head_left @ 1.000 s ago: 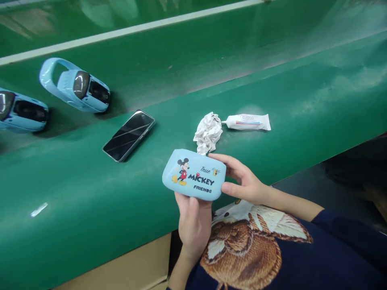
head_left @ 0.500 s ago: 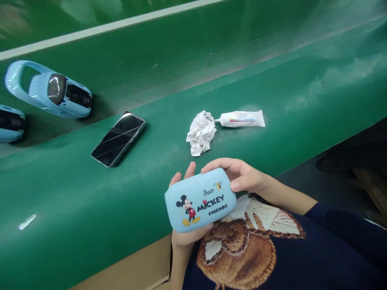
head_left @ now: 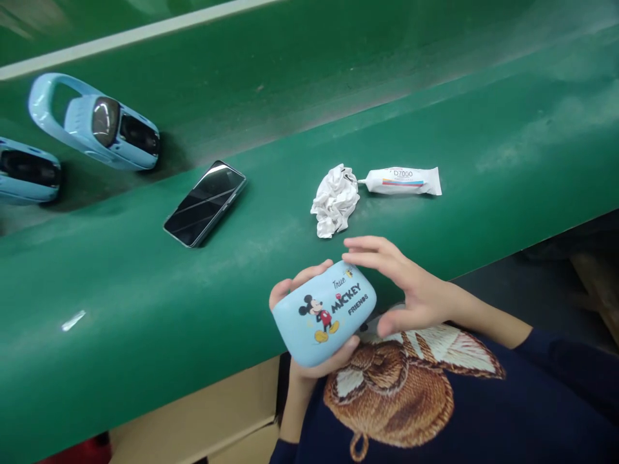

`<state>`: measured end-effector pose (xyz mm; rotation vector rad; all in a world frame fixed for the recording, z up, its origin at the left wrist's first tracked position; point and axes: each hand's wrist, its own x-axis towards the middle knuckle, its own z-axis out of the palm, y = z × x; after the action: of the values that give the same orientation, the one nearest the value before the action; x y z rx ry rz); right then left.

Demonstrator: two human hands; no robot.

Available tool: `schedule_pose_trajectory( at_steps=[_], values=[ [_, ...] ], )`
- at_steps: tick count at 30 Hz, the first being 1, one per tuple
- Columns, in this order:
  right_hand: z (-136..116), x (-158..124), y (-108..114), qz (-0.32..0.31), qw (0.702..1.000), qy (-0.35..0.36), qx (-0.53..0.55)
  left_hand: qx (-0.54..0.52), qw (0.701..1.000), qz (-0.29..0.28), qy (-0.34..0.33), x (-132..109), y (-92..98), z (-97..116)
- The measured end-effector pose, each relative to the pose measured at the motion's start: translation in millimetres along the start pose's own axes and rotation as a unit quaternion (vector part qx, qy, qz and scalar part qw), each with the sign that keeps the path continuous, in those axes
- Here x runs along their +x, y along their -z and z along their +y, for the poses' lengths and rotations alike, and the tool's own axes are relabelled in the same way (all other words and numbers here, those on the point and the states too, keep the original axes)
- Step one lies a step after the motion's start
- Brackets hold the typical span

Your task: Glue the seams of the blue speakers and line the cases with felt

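Note:
My left hand (head_left: 309,361) cups a light blue case (head_left: 325,312) printed with a cartoon mouse and the words "True Mickey Friends", fingers wrapped round its edges from below. My right hand (head_left: 406,287) hovers at the case's right end with fingers stretched out and apart, fingertips just above its top corner. Both hands are at the near edge of a green conveyor belt (head_left: 120,303), over my dark blue embroidered shirt.
On the belt lie a black phone (head_left: 206,203), a crumpled white tissue (head_left: 334,201) and a white glue tube (head_left: 403,181) marked D7000. Two light blue handled devices (head_left: 97,125) (head_left: 26,179) lie at far left. A cardboard box (head_left: 203,419) stands below the belt.
The case has tilted further, its right end rising. My right hand has let go of that end and opened its fingers beside it. My left hand still holds it.

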<state>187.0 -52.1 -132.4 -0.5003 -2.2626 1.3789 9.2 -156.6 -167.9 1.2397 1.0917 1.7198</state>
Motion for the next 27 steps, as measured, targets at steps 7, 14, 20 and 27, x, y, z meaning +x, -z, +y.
schedule_pose_trajectory(
  at_steps=[7, 14, 20, 27],
  values=[
    [-6.2, -0.2, 6.8, -0.053, 0.994, 0.037, -0.091, 0.043, 0.998, -0.030, -0.026, 2.2, -7.5, 8.8],
    [-8.4, -3.8, 8.9, -0.085, 0.994, -0.002, -0.070, 0.009, 0.999, -0.033, -0.024, -1.7, -8.2, 5.1],
    [-8.3, -8.5, 9.7, -0.073, 0.997, -0.021, -0.032, 0.028, 0.999, -0.018, -0.030, -5.5, -12.4, 5.3],
    [-7.5, -10.0, 13.7, -0.079, 0.995, -0.026, 0.050, -0.053, 0.998, -0.026, -0.002, -10.3, -7.8, -1.8]
  ],
)
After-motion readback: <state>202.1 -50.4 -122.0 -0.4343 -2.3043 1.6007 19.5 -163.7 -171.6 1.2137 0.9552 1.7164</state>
